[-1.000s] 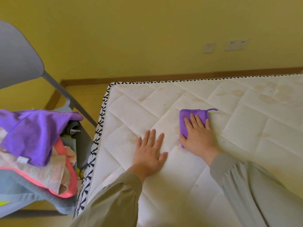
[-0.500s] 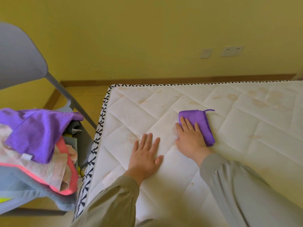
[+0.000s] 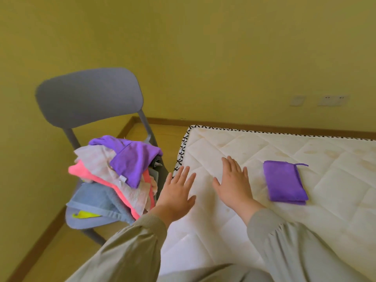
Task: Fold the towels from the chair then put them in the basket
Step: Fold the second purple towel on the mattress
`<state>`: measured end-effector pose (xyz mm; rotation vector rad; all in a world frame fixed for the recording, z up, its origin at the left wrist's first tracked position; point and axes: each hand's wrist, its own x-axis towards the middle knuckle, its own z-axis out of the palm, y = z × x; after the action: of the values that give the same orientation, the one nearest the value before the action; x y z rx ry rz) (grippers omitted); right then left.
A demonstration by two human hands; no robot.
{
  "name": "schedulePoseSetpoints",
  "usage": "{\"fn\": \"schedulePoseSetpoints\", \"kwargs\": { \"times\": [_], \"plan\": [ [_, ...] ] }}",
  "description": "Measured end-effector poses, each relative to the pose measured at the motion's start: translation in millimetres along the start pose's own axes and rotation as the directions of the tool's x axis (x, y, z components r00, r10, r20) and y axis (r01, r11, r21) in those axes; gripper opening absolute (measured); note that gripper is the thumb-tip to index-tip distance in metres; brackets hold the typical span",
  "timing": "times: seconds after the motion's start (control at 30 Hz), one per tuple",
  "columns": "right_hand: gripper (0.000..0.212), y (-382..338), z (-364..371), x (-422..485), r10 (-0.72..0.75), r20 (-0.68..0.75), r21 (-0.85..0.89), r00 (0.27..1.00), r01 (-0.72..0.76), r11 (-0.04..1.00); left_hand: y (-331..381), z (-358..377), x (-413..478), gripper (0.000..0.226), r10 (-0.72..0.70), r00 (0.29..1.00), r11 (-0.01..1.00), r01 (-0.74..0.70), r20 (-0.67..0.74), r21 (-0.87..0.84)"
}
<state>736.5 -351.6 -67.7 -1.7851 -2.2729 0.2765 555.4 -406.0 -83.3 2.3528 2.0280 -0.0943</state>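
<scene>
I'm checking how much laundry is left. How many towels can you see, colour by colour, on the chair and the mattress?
Purple: 2, folded purple towel on the mattress, loose purple towel on the chair
Bright pink towel: 1
Pale patterned towel: 1
Blue towel: 1
Yellow cloth: 1
Total: 6 in view; the pile may hide more.

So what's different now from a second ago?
The right hand came off the folded purple towel and moved left. The left hand moved left too, to the mattress edge near the chair. The towel stayed folded on the mattress; the pile of towels stayed on the chair.
</scene>
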Motion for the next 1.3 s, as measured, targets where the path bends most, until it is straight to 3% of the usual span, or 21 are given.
{"fn": "schedulePoseSetpoints", "kwargs": {
  "times": [0.23, 0.4, 0.57, 0.7, 0.83, 0.97, 1.03, 1.17, 1.3],
  "plan": [
    [0.071, -97.0, -12.4, -1.5, -0.149, -0.042, 0.079, 0.988, 0.152, 0.985, -69.7, -47.4, -46.3, 0.071, -0.080, 0.990, 0.995, 0.086, -0.115, 0.044],
    [0.070, -154.4, -10.9, 1.6, -0.205, -0.042, 0.125, 0.978, 0.209, 0.970, -124.3, -65.2, -81.6, 0.072, -0.175, 0.977, 0.977, 0.187, -0.121, 0.099],
    [0.068, -204.5, 1.9, 18.0, -0.240, -0.001, 0.148, 0.971, 0.237, 0.960, -171.4, -63.8, -95.0, 0.073, -0.373, 0.914, 0.927, 0.374, -0.162, -0.024],
    [0.068, -237.3, 19.7, 40.1, -0.234, 0.040, 0.178, 0.972, 0.223, 0.958, -200.5, -54.4, -74.4, 0.069, -0.457, 0.875, 0.889, 0.443, -0.161, -0.117],
    [0.075, -254.3, 34.9, 66.5, -0.232, 0.139, 0.103, 0.963, 0.219, 0.970, -216.1, -40.3, -46.6, 0.066, -0.448, 0.885, 0.893, 0.436, -0.127, -0.108],
    [0.086, -263.0, 53.0, 92.2, -0.199, 0.237, 0.122, 0.951, 0.174, 0.977, -233.7, -23.6, -29.6, 0.072, -0.304, 0.952, 0.952, 0.305, -0.037, 0.010],
    [0.073, -262.2, 63.0, 103.2, -0.195, 0.253, 0.127, 0.948, 0.167, 0.978, -239.5, -16.5, -26.9, 0.080, -0.274, 0.962, 0.961, 0.275, -0.014, 0.040],
    [0.013, -260.9, 75.1, 119.1, -0.178, 0.165, 0.318, 0.970, 0.118, 0.941, -245.8, -3.4, -27.0, 0.084, -0.262, 0.965, 0.962, 0.261, -0.002, 0.080],
    [0.007, -262.0, 70.4, 122.1, -0.010, 0.078, 0.359, 0.997, -0.019, 0.933, -247.4, 3.7, -27.7, 0.079, -0.275, 0.961, 0.959, 0.276, -0.032, 0.062]
  ]
}}
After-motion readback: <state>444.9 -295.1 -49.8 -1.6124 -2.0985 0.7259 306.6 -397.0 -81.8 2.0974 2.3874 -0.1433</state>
